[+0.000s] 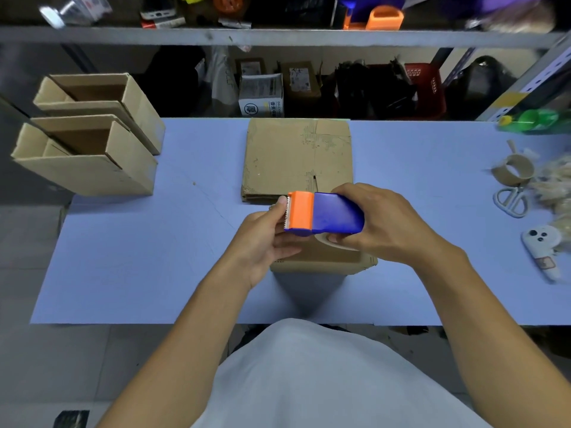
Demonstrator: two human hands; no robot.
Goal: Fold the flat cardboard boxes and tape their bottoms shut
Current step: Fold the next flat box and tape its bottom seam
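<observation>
taping step in hand: right hand (pixel 383 223) grips the tape dispenser (pixel 324 213) above the folded box (pixel 324 257) on the surface (pixel 139 257), left hand (pixel 262 239) fingers pinching at its cutter end, apparently freeing tape; next move requires pressing tape across the bottom seam.

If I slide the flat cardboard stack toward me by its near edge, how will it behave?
The flat stack probably slides easily; the blue table looks smooth. Its layers seem loose, so the top sheet may shift off the ones beneath. The near edge looks worn and soft, so it could buckle rather than push stiffly. Likely light.
</observation>
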